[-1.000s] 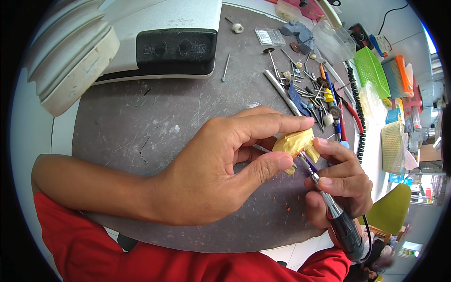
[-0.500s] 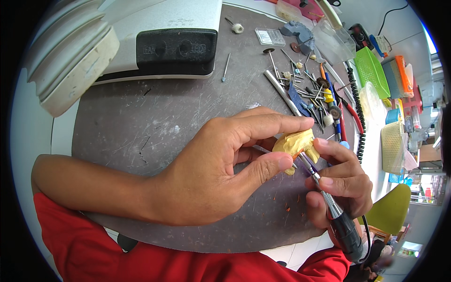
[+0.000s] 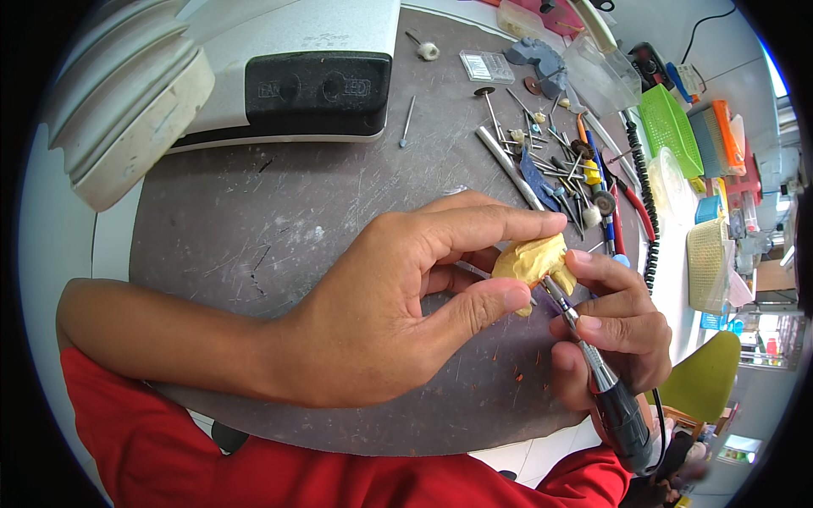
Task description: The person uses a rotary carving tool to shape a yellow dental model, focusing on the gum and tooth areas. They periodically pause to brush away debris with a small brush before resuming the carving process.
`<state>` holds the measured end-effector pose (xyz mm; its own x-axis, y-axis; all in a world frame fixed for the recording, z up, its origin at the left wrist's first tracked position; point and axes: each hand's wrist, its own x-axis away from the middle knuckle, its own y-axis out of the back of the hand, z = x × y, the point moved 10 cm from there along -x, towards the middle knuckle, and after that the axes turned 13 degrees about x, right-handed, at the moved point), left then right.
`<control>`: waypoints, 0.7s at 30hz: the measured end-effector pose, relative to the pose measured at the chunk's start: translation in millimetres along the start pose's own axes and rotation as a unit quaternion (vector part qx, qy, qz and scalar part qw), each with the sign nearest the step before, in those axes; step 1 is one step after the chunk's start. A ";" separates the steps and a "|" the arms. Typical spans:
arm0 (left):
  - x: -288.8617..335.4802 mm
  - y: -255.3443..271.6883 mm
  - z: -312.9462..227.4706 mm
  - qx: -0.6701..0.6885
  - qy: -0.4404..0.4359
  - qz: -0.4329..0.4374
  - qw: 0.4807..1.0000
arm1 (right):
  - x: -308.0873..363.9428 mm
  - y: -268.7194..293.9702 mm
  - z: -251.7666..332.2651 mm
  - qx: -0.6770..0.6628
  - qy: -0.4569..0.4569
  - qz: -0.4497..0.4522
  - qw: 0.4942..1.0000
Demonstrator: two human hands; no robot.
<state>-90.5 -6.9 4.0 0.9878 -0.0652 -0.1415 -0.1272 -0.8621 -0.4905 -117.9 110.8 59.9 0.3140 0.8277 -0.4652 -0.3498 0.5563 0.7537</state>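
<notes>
Between the fingers and thumb of my left hand is a yellow dental plaster model. My right hand grips a rotary handpiece like a pen, its silver nose pointing up and left at the model. The handpiece tip meets or nearly meets the model's lower edge, where a small reddish-orange spot shows; the bur itself is too small to make out. A fingertip of my right hand rests against the model's right side. Small orange shavings lie on the grey work mat below.
Beyond my hands, several burs and polishing bits lie in a heap beside red-handled pliers. A black-fronted dust-extractor box and a ribbed hose stand at far left. A grey dental model and green basket sit further back.
The orange sliver beside the handpiece tip has shrunk to a small spot. The tip has shifted very slightly; both hands otherwise keep their places.
</notes>
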 end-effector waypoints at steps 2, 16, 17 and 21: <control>-0.4 -1.4 -0.3 0.000 0.002 0.002 1.000 | -0.2 1.3 0.5 0.001 0.000 0.001 1.000; -0.8 -2.5 1.4 0.021 0.025 -0.003 0.999 | -3.0 5.4 1.2 -0.038 -0.011 -0.018 0.999; -0.1 -0.8 2.6 0.033 0.033 -0.012 0.999 | -4.5 6.8 -1.7 -0.057 -0.014 -0.030 0.998; 2.5 3.8 3.8 0.037 0.055 -0.036 0.997 | -3.7 5.9 -7.9 -0.091 -0.014 -0.039 0.995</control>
<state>-88.9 -8.4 -1.5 0.9980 -0.0627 -0.0106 -0.0580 -0.8276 -0.5583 -128.1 111.6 62.4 0.3693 0.7804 -0.5045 -0.4759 0.6251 0.6186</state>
